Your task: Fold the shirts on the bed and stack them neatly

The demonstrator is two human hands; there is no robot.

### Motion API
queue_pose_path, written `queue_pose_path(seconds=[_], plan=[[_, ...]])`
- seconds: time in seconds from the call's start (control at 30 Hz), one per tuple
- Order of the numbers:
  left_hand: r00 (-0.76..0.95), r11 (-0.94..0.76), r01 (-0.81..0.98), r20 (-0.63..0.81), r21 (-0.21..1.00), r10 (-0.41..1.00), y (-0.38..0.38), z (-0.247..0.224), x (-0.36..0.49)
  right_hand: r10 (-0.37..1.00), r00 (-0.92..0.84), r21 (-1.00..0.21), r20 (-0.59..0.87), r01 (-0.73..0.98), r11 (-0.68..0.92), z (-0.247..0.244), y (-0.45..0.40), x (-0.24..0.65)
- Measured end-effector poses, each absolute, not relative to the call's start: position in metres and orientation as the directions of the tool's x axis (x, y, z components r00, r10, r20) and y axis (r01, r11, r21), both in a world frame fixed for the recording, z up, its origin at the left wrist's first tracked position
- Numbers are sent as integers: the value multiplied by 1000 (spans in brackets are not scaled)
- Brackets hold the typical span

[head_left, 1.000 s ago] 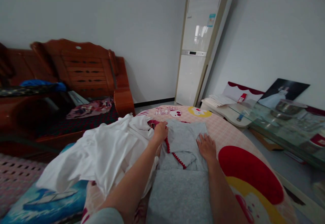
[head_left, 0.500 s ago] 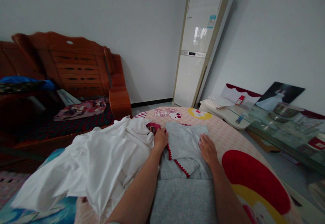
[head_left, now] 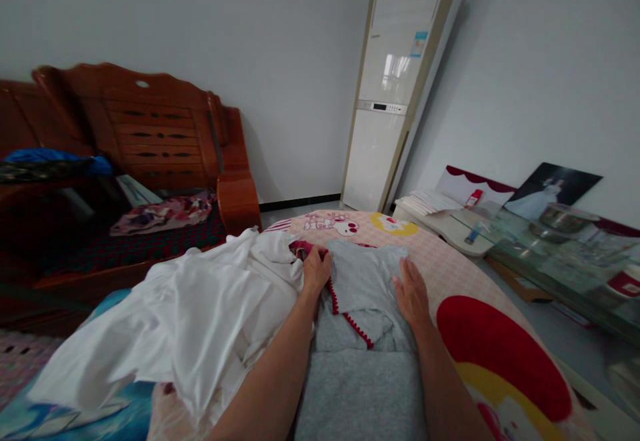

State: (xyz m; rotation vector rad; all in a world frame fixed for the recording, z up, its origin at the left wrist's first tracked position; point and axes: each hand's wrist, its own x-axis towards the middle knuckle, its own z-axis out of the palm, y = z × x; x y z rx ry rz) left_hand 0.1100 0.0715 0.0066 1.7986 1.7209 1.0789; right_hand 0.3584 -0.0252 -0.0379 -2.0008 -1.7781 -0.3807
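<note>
Gray garment point(head_left: 367, 288) between left hand point(head_left: 317, 272) — grip unclear — and flat, outstretched right hand point(head_left: 413, 296)

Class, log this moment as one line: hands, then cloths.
left hand: at left edge of grey garment | right hand: open, at its right edge | red trim: visible | white cloth: rumpled, to the garment's left

A carved wooden settee point(head_left: 155, 116) stood by the pale wall point(head_left: 300, 61), a patterned cloth point(head_left: 167, 213) lying on its seat. At far left lay a blue item point(head_left: 47, 155). In the corner rose a tall white appliance point(head_left: 369, 161) bearing a blue-and-white sticker point(head_left: 419, 44). On the right, a stack of papers point(head_left: 423, 202) rested on a low white cabinet point(head_left: 465, 244), near a red container point(head_left: 473, 198). Beyond, a dark photograph point(head_left: 570, 182) stood tilted behind a metal bowl point(head_left: 565, 218) by a glass shelf point(head_left: 530, 271).
</note>
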Motion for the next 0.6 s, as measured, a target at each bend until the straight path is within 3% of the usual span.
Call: queue_pose_path(seconds=[0.2, 0.37, 0.47, 0.6], plan=[[-2, -67, 673, 92, 737, 996, 71, 6, 109, 963, 78, -37, 257, 997, -71, -37, -28, 351], [-45, -123, 631, 193, 766, 980, 67, 14, 105, 937, 74, -80, 340, 996, -49, -29, -29, 347], [-29, -180, 568, 238, 803, 971, 63, 24, 104, 967, -24, -86, 255, 995, 47, -27, -30, 343], [26, -270, 486, 295, 831, 955, 54, 46, 108, 988, -28, -84, 155, 996, 42, -26, -31, 339]])
